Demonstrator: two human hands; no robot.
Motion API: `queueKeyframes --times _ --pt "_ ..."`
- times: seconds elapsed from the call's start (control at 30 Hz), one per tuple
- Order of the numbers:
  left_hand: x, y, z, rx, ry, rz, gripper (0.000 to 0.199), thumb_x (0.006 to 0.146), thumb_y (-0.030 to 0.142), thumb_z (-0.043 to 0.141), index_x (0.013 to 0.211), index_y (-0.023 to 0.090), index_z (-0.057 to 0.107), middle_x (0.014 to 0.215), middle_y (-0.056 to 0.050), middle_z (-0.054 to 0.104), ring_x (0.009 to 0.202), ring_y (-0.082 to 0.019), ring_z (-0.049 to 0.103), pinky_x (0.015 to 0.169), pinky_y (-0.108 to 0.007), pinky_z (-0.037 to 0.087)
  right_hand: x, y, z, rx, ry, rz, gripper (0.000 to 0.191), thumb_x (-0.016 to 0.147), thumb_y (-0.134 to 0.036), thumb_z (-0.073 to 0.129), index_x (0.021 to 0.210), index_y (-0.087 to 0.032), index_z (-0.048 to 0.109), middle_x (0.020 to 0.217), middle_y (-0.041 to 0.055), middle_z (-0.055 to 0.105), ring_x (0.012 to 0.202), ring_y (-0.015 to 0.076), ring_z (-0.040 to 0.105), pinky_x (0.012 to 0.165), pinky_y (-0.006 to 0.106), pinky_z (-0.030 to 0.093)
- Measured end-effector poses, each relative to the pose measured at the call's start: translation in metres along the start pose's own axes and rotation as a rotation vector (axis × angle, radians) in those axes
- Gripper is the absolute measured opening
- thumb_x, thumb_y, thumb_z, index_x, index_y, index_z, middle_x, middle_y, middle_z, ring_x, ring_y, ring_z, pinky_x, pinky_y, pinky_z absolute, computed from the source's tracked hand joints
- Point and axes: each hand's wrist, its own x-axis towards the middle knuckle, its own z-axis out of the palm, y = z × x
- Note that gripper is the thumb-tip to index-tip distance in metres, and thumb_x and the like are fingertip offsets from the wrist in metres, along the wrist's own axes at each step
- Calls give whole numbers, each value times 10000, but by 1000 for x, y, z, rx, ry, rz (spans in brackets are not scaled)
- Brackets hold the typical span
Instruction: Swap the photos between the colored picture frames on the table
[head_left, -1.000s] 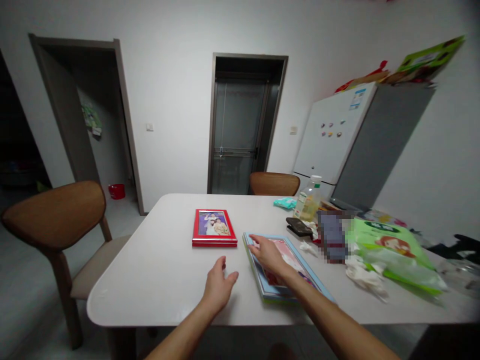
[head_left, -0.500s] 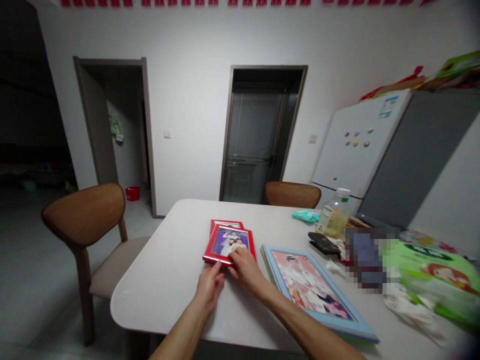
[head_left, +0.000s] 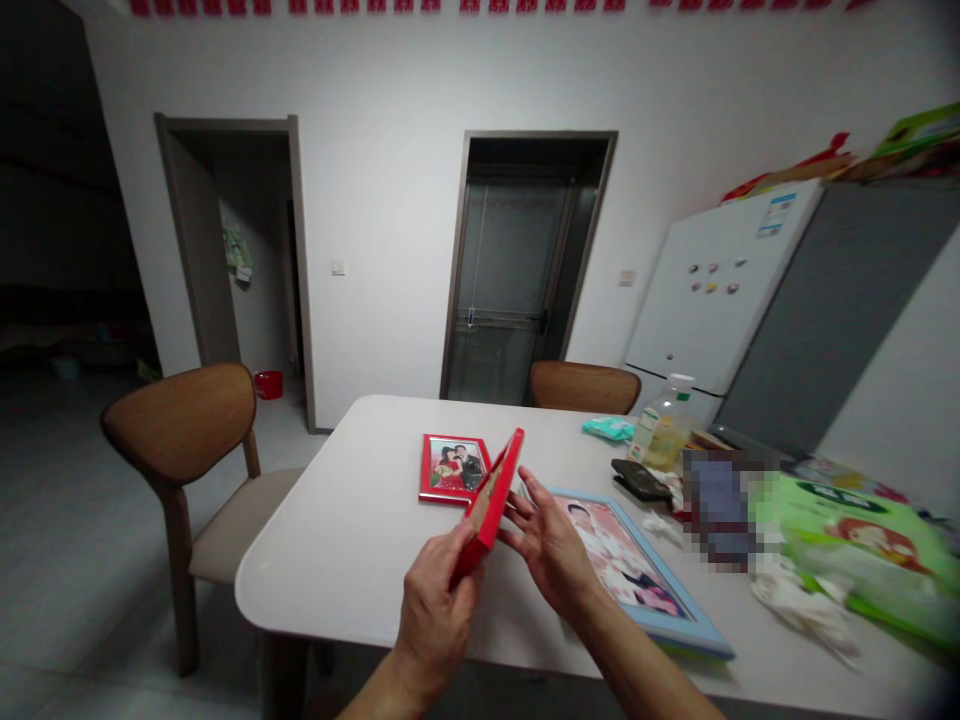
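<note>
We have the raised frame [head_left: 498, 508] gripped in our left hand [head_left: 437, 605], which is closed around its near, lower end. The frame stands on edge above the table [head_left: 337, 540], tilted, its visible length running from near left and low to far right and high, away from the grip. A tan face, probably its back, is turned left; its front is turned right, toward our right hand [head_left: 551, 545]. That hand is the nearer one to the frame's far, upper part: its fingers are spread and slightly curved, just beside the right-hand side, with nothing clasped in them.

The flat frame [head_left: 452, 469] lies face up on the table, to the left of and beyond the raised one, which covers part of its right edge. The blue frame [head_left: 637, 570] lies flat to the right, slanting from far left to near right.

Much is hard to make out. We see the raised frame almost edge-on, so its picture is out of sight, and we cannot say whether our right fingertips touch it. Our left fingers cover its near end. Our right hand and forearm hide the left part of the blue frame, and the green strip [head_left: 694, 652] under its near edge is too little to identify. Farther right, a blurred patch [head_left: 720, 510] beside the green bag [head_left: 847, 540] masks whatever lies there.
</note>
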Motion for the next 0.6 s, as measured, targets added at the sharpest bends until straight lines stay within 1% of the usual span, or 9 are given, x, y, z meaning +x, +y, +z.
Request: queueKeyframes --times 0.07,0.1,0.13,0.2,0.3,0.43,0.5,0.6 --pt "-9 1 -3 166 -119 195 381 785 143 435 1164 180 447 1120 -83 556 1027 -193 492 897 -334 387 -8 -1 -7 66 -16 19 520 746 -469 422 1221 -279 330 1077 47 582 902 183 576 696 318 473" --pt "-13 1 -3 238 -174 268 383 787 144 434 1169 180 443 1141 -86 545 1038 -200 485 903 -344 385 -12 1 -11 78 -33 34 504 738 -443 450 1200 -261 366 1038 51 603 868 182 589 693 315 475" --pt "-18 0 -3 304 -224 320 378 792 150 434 1168 182 446 1154 -87 538 1039 -207 484 899 -350 390 -14 4 -15 83 -48 48 487 727 -412 478 1176 -240 401 1000 56 620 839 182 600 696 315 476" --pt "-25 -2 -1 413 -288 367 350 805 173 428 1153 186 465 1149 -88 545 1017 -219 497 863 -351 420 -17 11 -20 78 -60 71 459 694 -337 528 1126 -201 456 941 63 643 791 186 613 709 322 474" --pt "-33 -3 4 513 -335 376 298 822 197 415 1104 198 511 1102 -78 581 962 -228 523 807 -347 451 -18 22 -24 25 -58 118 430 634 -233 553 1056 -166 511 874 63 664 734 192 623 712 340 472" --pt "-39 -3 12 528 -396 363 255 825 213 416 1042 239 548 1057 -43 610 866 -218 554 789 -371 443 -16 36 -28 -110 -115 182 414 584 -154 498 995 -143 549 839 60 674 725 194 624 688 326 480" --pt "-41 -5 14 502 -447 323 240 813 240 445 1029 248 549 1060 -38 608 862 -220 553 806 -383 427 -14 44 -32 -227 -89 165 425 578 -143 461 993 -136 547 847 58 672 745 191 622 679 308 484" --pt "-43 -9 13 457 -512 228 251 770 241 514 1019 256 544 1087 -29 591 926 -227 534 839 -378 409 -7 56 -39 -506 -12 70 447 591 -139 426 1027 -129 525 899 69 658 786 187 611 699 295 478"
